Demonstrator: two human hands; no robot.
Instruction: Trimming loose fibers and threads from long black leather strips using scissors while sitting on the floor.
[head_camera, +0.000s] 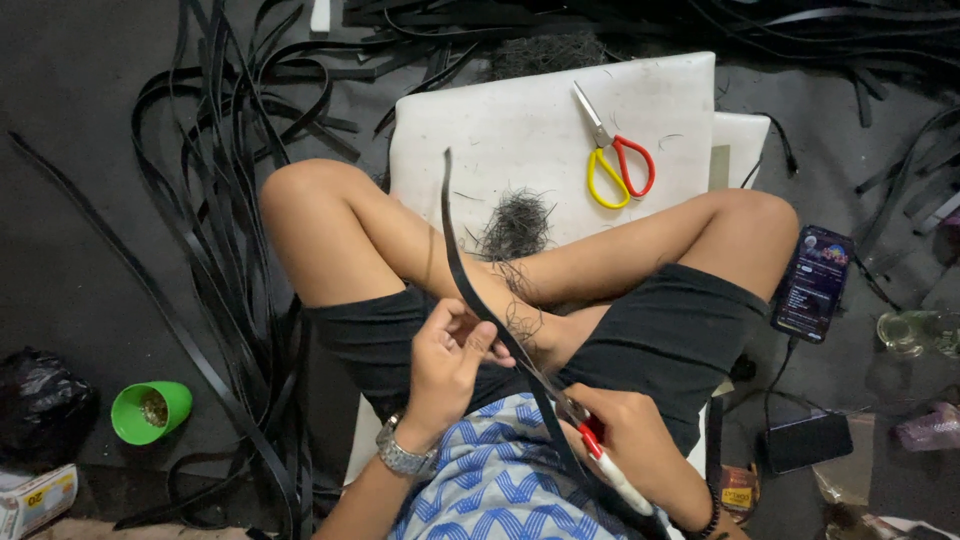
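Note:
I sit cross-legged on the floor. My left hand (450, 355) pinches a long black strip (452, 240) that curves up over my knee toward the white board (520, 130). My right hand (630, 430) grips a cutter with a red and white handle (610, 465), its tip against the strip near my lap. A tuft of thin black shavings (515, 222) lies on the board's near edge and on my shin. Scissors with one red and one yellow handle loop (612, 155) lie on the board, untouched.
Many black strips (215, 190) sprawl over the dark floor to my left and behind the board. A green cup (150, 410) lies on its side at lower left beside a black bag (40, 405). A lit phone (812, 282) rests by my right knee, a dark power bank (805, 440) below it.

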